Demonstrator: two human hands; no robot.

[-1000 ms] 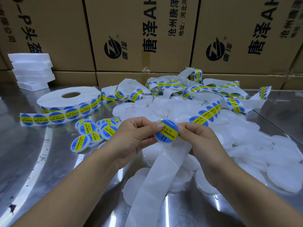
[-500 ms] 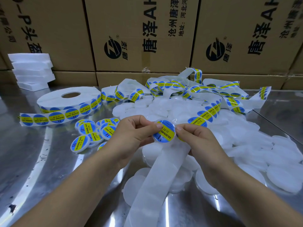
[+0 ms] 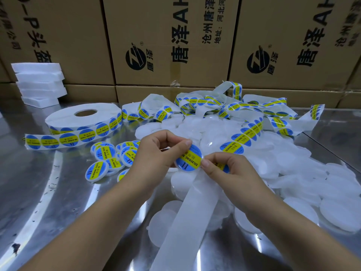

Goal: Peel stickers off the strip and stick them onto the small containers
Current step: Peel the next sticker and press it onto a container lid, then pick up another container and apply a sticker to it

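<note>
Above metal table (image 3: pixel 39 182) | left grip (image 3: pixel 154 153) pinches stickered container (image 3: pixel 188 160) | right grip (image 3: pixel 232 173) pinches strip (image 3: pixel 195 212), thumb touching container's edge

Held container (image 3: pixel 188 160): round sticker on top, blue field, yellow diagonal band, black lettering.
Sticker strip (image 3: pixel 242 137): translucent white backing, row of the same blue-yellow discs.
Peeled backing (image 3: pixel 187 222): plain milky white.
Roll (image 3: pixel 84 118): white top face, blue-yellow stickers round rim.
Labelled containers (image 3: pixel 105 159): white rims, blue-yellow tops.
Unlabelled containers (image 3: pixel 293 173): translucent white.
Cartons (image 3: pixel 78 45): brown, black characters and round logo.
Foam blocks (image 3: pixel 39 83): white.
Desk (image 3: pixel 35 192): silver-grey metal, bright reflections.
</note>
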